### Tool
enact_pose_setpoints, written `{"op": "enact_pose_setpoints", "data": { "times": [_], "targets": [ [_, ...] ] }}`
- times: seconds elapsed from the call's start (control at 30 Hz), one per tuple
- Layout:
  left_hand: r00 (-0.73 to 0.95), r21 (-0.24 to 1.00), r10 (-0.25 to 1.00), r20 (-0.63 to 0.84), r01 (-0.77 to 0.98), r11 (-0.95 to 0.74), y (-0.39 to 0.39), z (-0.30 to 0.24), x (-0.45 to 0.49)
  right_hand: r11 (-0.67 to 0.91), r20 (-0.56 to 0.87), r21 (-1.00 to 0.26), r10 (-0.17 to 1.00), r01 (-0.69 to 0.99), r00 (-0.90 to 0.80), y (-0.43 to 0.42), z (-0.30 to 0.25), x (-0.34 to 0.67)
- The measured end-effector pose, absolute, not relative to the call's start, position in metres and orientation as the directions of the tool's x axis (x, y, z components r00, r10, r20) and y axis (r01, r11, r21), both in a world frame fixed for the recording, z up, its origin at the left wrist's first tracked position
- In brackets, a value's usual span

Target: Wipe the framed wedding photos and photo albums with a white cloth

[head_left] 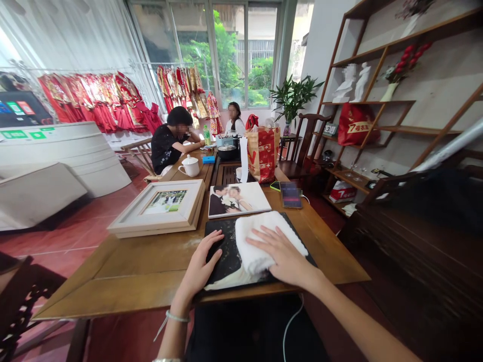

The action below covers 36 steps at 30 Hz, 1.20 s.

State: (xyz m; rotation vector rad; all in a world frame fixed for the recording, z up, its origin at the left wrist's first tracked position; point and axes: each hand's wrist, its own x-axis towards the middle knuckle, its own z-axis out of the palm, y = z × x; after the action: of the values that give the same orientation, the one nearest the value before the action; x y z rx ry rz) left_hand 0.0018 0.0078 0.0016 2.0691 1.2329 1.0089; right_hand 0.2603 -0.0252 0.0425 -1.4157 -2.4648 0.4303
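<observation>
A dark flat board (pixel 226 241) lies at the near edge of the wooden table, with pale specks and a whitish strip along its front left. My left hand (pixel 202 262) rests with fingers apart on the board's left side. Under my right hand (pixel 283 254), spread flat, is a folded white towel (pixel 264 229) covering much of the board's middle and right. Whatever the towel covers is hidden. Just beyond the board lies a photo print of a couple (pixel 237 199). To the left, stacked pale frames (pixel 158 207) hold a smaller picture.
On the wooden table (pixel 139 269) stand a white lidded cup (pixel 189 166), a red-and-tan paper bag (pixel 262 153), a dark pot (pixel 227 151) and a phone (pixel 291 194) with a cable. Two people (pixel 169 141) sit at the far end. Shelves (pixel 362 105) stand right.
</observation>
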Motion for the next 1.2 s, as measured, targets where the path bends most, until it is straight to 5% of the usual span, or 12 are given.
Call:
{"op": "enact_pose_setpoints", "data": {
  "times": [0.27, 0.5, 0.83, 1.2],
  "targets": [
    [0.305, 0.734, 0.889, 0.342, 0.503, -0.456, 0.009, 0.001, 0.001, 0.385, 0.066, -0.332, 0.920, 0.861, -0.386, 0.047, 0.049, 0.249],
    [0.291, 0.748, 0.896, 0.337, 0.495, -0.442, 0.011, -0.003, 0.001, 0.514, 0.078, -0.361, 0.848, 0.778, -0.524, -0.037, 0.042, 0.234],
    [0.291, 0.758, 0.899, 0.329, 0.486, -0.435, 0.011, -0.004, 0.002, 0.550, -0.079, -0.479, 0.750, 0.685, -0.657, -0.110, 0.057, 0.244],
    [0.303, 0.749, 0.898, 0.320, 0.500, -0.435, 0.010, -0.002, 0.001, 0.463, 0.039, -0.395, 0.871, 0.793, -0.489, -0.012, 0.049, 0.246]
  ]
}}
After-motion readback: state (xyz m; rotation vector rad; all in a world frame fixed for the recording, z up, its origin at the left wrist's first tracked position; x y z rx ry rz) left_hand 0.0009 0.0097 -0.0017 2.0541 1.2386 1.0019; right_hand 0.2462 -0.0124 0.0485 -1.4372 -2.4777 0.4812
